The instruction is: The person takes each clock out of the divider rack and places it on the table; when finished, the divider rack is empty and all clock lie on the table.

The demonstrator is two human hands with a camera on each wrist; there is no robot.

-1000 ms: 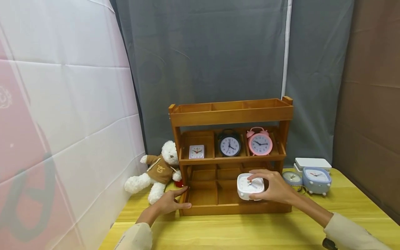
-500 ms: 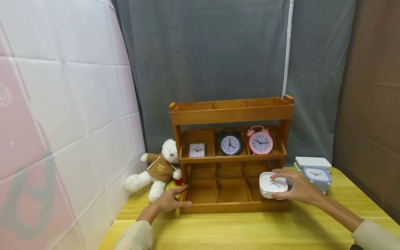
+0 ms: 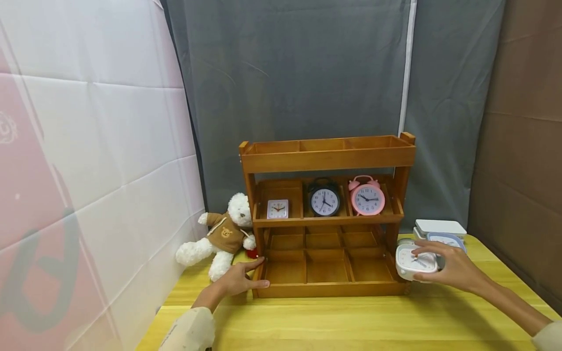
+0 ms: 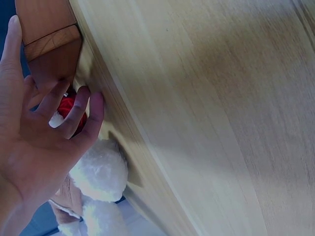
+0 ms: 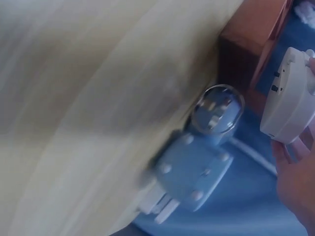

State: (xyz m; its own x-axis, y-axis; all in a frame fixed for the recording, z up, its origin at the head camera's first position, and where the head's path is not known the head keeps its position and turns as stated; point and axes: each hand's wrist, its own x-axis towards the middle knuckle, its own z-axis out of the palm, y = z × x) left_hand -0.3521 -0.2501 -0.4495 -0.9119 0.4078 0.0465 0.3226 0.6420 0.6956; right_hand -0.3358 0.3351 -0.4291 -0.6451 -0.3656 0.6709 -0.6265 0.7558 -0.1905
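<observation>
My right hand point(image 3: 454, 268) grips a white rounded-square alarm clock point(image 3: 406, 268), thumb below and fingers above. The clock overlaps the right end of the wooden shelf point(image 3: 329, 290) in the head view; its side with small black knobs shows in the right wrist view. With thumb at the front and fingers at the side, my left hand point(image 3: 234, 282) holds the shelf's lower left corner. Its fingertips reach the wood in the left wrist view. On the middle tier stand a small white square clock point(image 3: 278, 209), a black round clock point(image 3: 324, 202) and a pink twin-bell clock point(image 3: 368, 199).
Right of the shelf are a blue clock point(image 5: 194, 169), a small round ring-topped thing point(image 5: 216, 110) and a white box point(image 3: 440, 227). A white teddy bear point(image 3: 226, 234) in a brown hoodie leans left of the shelf, beside something red point(image 4: 69, 110). Curtains surround the wooden table point(image 3: 329, 319).
My right hand has carried the white clock rightward from the front of the lower tier to beyond the shelf's right end. My left hand has stayed at the corner.
</observation>
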